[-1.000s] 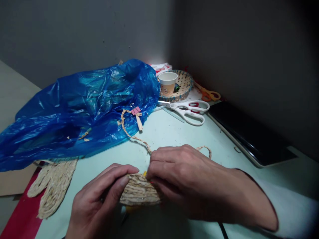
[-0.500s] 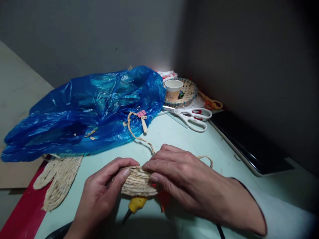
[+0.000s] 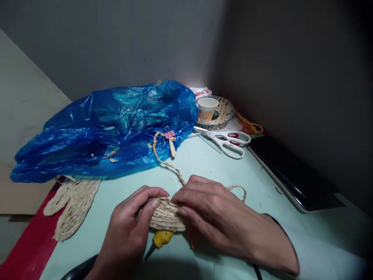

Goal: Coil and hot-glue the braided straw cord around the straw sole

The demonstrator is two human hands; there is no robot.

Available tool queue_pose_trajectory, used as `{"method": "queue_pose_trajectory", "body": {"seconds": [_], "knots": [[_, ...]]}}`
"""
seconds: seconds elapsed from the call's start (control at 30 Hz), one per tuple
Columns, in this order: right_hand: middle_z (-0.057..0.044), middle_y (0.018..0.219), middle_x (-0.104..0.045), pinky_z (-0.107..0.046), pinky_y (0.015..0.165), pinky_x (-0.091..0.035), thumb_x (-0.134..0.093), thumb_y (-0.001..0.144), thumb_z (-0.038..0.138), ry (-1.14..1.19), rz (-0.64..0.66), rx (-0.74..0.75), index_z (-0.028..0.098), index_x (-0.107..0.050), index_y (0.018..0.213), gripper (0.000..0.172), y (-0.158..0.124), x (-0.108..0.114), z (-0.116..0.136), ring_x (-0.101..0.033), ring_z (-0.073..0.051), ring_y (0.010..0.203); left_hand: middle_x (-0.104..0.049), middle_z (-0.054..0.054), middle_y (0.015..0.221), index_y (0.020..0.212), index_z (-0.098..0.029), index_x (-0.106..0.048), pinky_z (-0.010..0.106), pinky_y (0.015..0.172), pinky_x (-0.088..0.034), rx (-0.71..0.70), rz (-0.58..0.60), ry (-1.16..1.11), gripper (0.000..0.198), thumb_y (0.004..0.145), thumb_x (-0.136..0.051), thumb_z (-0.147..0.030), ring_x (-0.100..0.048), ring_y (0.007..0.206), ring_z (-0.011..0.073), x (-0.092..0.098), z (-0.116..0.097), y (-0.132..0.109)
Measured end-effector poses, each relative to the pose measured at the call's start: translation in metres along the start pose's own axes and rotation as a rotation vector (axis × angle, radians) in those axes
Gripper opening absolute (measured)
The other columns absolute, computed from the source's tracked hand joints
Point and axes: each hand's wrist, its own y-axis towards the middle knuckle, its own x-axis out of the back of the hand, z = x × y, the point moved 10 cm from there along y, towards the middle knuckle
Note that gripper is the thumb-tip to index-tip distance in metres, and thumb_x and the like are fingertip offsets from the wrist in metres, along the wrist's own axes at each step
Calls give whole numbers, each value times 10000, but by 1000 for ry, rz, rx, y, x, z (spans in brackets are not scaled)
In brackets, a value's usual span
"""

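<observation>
Between both hands is a pale woven piece of coiled straw cord (image 3: 167, 216), its rows running roughly sideways. My left hand (image 3: 132, 223) pinches its left end between thumb and fingers. My right hand (image 3: 215, 212) is closed over the right end, its fingertips pressed on the top edge and covering part of it. A braided straw cord (image 3: 171, 166) runs from behind the right hand up to a pink binder clip (image 3: 169, 134). Just below the woven piece, a yellow tool with a dark pointed tip (image 3: 161, 238), perhaps a glue gun nozzle, lies on the table, partly hidden.
A blue plastic bag (image 3: 116, 132) spreads over the back left. Beneath its front edge lies a flat coiled straw piece (image 3: 75, 210). White-handled scissors (image 3: 230, 142), a paper cup (image 3: 207, 111), a woven basket (image 3: 225, 112), orange scissors (image 3: 249, 126) and a black flat device (image 3: 291, 175) are to the right.
The view has shifted slightly, so the background things sit a little further right. Both hands keep their hold on the woven piece, with little visible change in grip.
</observation>
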Motion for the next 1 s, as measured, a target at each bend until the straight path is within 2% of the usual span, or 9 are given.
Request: {"method": "queue_pose_trajectory", "body": {"seconds": [0.1,0.2,0.4,0.6,0.8,1.0], "knots": [[-74,915,-674,-330,793,-433,-451,1008,161,-23,-29,-48,128,-672,1037,225,-1,-1,-3,-556,-198,859,-737,-20,829,837,-296,-729,273,733,-499,-13,26,19,165,893,-577,-328,-663,775,173,-3,-1,1],[-68,951,-669,-327,802,-456,-466,1000,152,-16,-80,-89,153,-655,1059,198,-2,3,-6,-570,-196,885,-738,-24,835,848,-297,-724,274,735,-504,32,30,20,170,898,-578,-368,-679,769,172,-3,3,2],[-67,1010,-693,-311,816,-475,-525,969,105,-33,-182,-66,162,-608,1160,216,-8,16,-3,-604,-188,923,-747,-2,838,858,-275,-732,279,680,-530,94,-9,-48,168,866,-601,-381,-694,756,193,2,5,2],[-36,898,-695,-268,733,-446,-572,970,150,4,-222,-42,157,-658,1014,97,-5,20,-2,-606,-160,819,-717,-38,757,751,-285,-698,232,644,-509,105,-17,-6,99,783,-681,-377,-652,716,169,4,3,0],[-52,789,-671,-287,710,-421,-530,969,130,17,-323,30,122,-682,901,167,-7,20,3,-559,-173,780,-715,-92,740,735,-332,-714,187,692,-473,71,-23,45,77,767,-678,-393,-639,703,136,1,-1,-2],[-14,713,-672,-299,738,-428,-586,911,93,90,-441,-47,145,-692,803,160,-10,21,-6,-568,-154,738,-725,-138,731,682,-373,-707,178,724,-452,145,-104,187,51,717,-675,-391,-635,729,126,9,4,-7]]}}
